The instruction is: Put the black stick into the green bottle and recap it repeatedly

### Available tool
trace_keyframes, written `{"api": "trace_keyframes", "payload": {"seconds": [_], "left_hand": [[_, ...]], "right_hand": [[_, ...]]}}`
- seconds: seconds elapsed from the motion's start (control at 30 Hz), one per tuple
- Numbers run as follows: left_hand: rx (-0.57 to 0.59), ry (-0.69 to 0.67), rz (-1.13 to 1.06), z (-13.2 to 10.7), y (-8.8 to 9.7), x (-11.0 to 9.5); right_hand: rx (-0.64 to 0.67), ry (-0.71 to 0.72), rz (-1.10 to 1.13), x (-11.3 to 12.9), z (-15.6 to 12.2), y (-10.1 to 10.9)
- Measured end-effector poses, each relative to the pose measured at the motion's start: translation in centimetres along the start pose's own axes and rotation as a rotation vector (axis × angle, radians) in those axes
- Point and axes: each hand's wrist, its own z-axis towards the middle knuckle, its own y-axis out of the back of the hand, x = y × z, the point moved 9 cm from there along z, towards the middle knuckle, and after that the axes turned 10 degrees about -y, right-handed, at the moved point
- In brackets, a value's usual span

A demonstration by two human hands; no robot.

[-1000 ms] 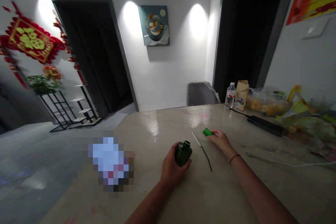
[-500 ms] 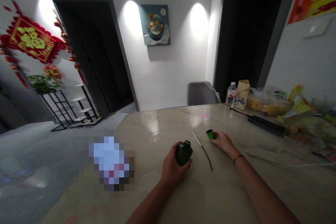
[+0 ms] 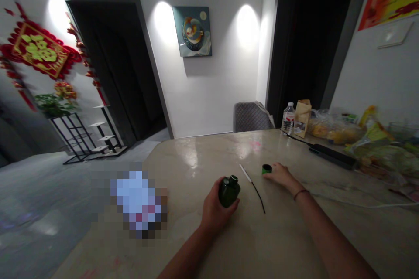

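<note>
Since a second ago the small green cap (image 3: 266,168) has slid a little to the right and turned dark opening up, with the right hand (image 3: 282,175) following it. That hand's fingertips touch the cap; whether its grip pinches it cannot be told. The left hand (image 3: 214,209) has its grip clamped around a dark green bottle (image 3: 229,192), standing uncapped on the surface (image 3: 203,157). Between the hands lies a thin white-and-black tube (image 3: 252,185), apart from both. Bare surface runs ahead to the rounded far edge and back toward the person. Along the right edge sit a black power strip (image 3: 332,155) and food bags (image 3: 376,148), and a white cable (image 3: 360,204) runs near the right forearm.
</note>
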Motion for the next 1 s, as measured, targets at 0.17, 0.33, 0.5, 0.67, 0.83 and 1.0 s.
{"api": "trace_keyframes", "payload": {"seconds": [0.17,0.33,0.5,0.67,0.83,1.0], "left_hand": [[0.003,-0.011,-0.013,0.0,-0.1,0.0],[-0.029,-0.033,-0.017,0.0,0.1,-0.2],[-0.042,-0.024,0.007,0.1,0.3,-0.1],[-0.047,-0.016,0.026,0.1,0.3,0.0],[-0.056,0.001,0.017,0.1,0.3,0.3],[-0.085,0.021,-0.001,0.2,0.3,1.0]], "right_hand": [[0.125,0.052,0.151,4.6,-1.5,1.7],[0.646,0.237,0.294,11.0,-7.8,-1.2],[0.691,0.194,0.307,12.4,-10.4,-4.2],[0.673,0.214,0.267,13.0,-11.5,-5.6],[0.712,0.27,0.285,13.7,-12.5,-5.3],[0.632,0.294,0.297,14.0,-12.3,-5.1]]}}
